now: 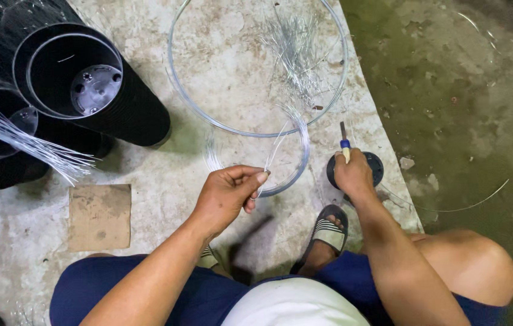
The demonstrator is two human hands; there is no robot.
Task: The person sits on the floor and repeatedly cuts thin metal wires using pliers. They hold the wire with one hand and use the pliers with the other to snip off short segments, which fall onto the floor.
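Left hand (227, 194), near the middle of the frame, is pinched shut on a thin strand of wire (273, 156) that rises from my fingertips toward the small wire coil (300, 158) lying on the concrete floor (166, 181) just above it. My right hand (353, 176), right of centre, is closed around a tool with a blue collar and a narrow metal tip (343, 140), its point standing up beside the coil; under that hand sits a round black disc (377, 168). I see a large wire hoop (179, 90) across the upper middle, with a bundle of short cut wires (296, 51) inside it. Black plastic pots (81, 81) lie at the upper left, and a cardboard scrap (99, 216) at the lower left.
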